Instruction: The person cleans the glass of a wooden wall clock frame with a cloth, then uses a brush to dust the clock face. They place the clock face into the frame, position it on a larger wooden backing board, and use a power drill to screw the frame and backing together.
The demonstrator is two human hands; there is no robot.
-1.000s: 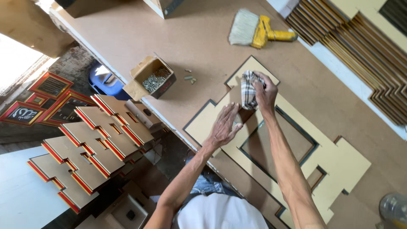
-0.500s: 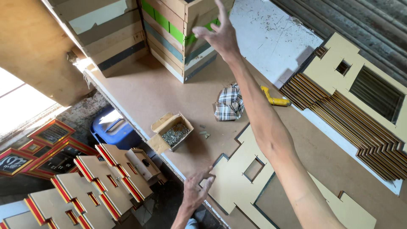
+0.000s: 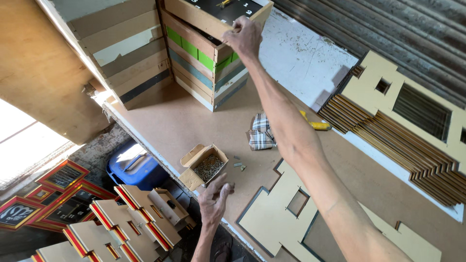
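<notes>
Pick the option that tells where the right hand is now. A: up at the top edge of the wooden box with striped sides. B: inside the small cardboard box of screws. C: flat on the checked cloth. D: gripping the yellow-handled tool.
A: the right hand is at the upper rim of the striped wooden box, far from the checked cloth.

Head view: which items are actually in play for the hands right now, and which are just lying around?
In play:
- right hand gripping the rim of the top wooden box on the stack
- left hand open, next to the cardboard box of small hardware

Lying about:
- checked cloth
- yellow tool
- cream cut-out frame panel
- blue bin
- red-edged frames
</notes>
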